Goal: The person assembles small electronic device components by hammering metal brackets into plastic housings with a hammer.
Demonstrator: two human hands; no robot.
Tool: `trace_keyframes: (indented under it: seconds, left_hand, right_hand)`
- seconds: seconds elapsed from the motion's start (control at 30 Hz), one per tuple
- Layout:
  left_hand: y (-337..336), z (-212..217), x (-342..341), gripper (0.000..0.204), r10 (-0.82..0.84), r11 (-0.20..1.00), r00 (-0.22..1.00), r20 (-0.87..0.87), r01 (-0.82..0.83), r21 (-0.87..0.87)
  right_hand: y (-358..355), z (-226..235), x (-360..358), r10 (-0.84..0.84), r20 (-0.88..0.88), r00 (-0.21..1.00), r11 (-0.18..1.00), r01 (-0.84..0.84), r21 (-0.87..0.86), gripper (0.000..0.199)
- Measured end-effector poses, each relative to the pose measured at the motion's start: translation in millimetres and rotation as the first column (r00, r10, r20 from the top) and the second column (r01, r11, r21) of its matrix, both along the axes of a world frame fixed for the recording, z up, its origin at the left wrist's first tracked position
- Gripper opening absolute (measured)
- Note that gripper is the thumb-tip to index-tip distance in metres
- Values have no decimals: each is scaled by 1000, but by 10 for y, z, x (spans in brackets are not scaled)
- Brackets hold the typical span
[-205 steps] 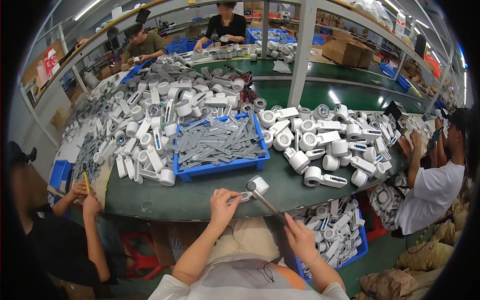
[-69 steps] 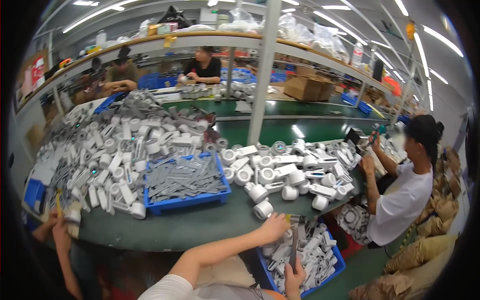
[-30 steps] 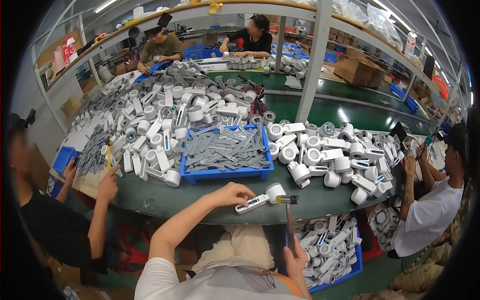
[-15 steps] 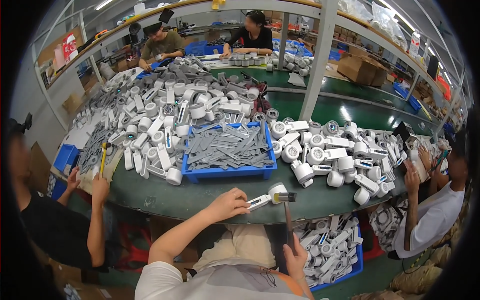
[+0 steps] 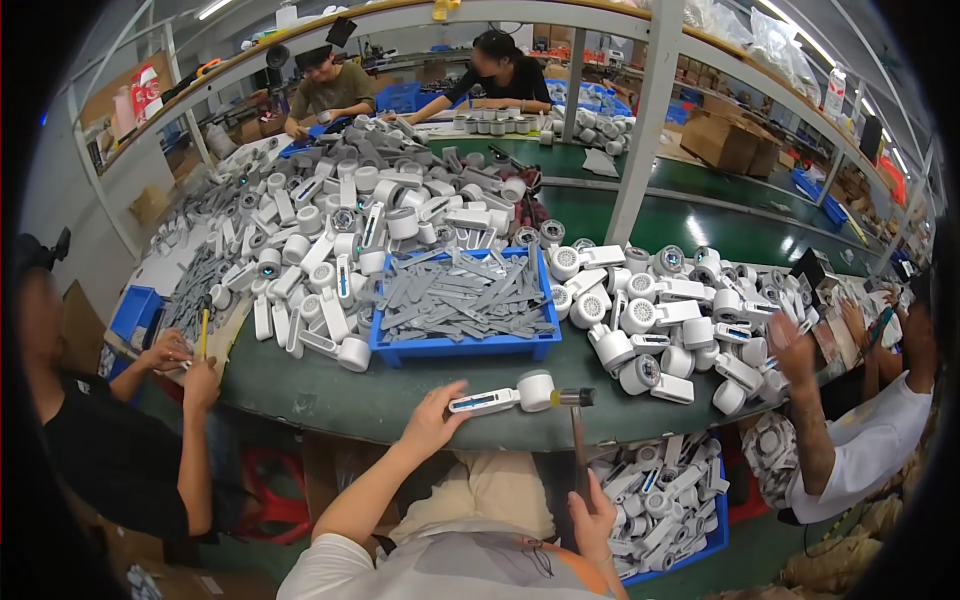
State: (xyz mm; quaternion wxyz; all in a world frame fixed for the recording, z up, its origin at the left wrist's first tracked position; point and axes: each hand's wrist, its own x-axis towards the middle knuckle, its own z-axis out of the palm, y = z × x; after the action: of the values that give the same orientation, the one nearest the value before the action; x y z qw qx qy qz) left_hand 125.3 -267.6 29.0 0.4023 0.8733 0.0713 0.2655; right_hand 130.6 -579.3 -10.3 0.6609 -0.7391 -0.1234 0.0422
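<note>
A white handheld fan [image 5: 487,401] with a round head lies at the front of the green table, its slotted handle pointing left. My left hand [image 5: 430,418] grips the end of that handle. In my right hand [image 5: 593,518] is the shaft of a hammer [image 5: 577,440], held upright at the table's front edge. The hammer's head [image 5: 573,397], dark with a yellowish band, is just right of the fan's round head. Behind the fan, a blue tray [image 5: 465,349] holds many flat grey strips [image 5: 450,290].
White fans pile up left [image 5: 320,275] and right [image 5: 680,310] of the tray. A blue crate of fans [image 5: 665,510] is below the table's edge. A co-worker at left holds a yellow-handled hammer [image 5: 205,330]; other people sit at right and across. A metal post [image 5: 648,130] rises behind.
My left hand and the fan have shifted left, so the fan's round head now shows more fully beside the hammer. The hammer has hardly moved. The left co-worker's hands have come together.
</note>
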Motion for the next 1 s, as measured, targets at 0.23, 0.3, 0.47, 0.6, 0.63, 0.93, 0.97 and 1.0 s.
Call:
trace_keyframes:
  seconds: [0.23,0.3,0.47,0.6,0.63,0.93,0.97,1.0]
  left_hand:
    - [240,-48,32,29,-89,963,994,-56,100,249]
    - [264,-70,18,27,-70,963,997,-44,79,259]
    - [444,128,-20,29,-44,931,987,-155,96,352]
    - [391,677,178,23,-100,936,989,-105,129,327]
    - [406,744,316,22,-84,930,996,-30,89,356]
    - [729,540,1669,26,162,834,983,-83,-91,545]
    - [701,593,1665,26,135,878,989,-56,-94,469]
    - [695,652,1656,26,113,917,993,-28,-93,389]
  right_hand:
    - [80,42,-31,7,-145,989,993,10,114,47]
    - [77,38,-15,13,-130,991,995,0,101,47]
    - [50,30,10,4,-156,988,992,16,125,47]
    - [52,76,43,-14,-167,986,991,36,132,46]
    - [59,84,47,-10,-162,987,990,33,135,46]
    - [72,69,37,-24,-100,995,998,30,62,46]
    - [60,73,31,-39,-101,994,997,46,62,46]
    - [43,84,22,-37,-97,995,997,43,68,46]
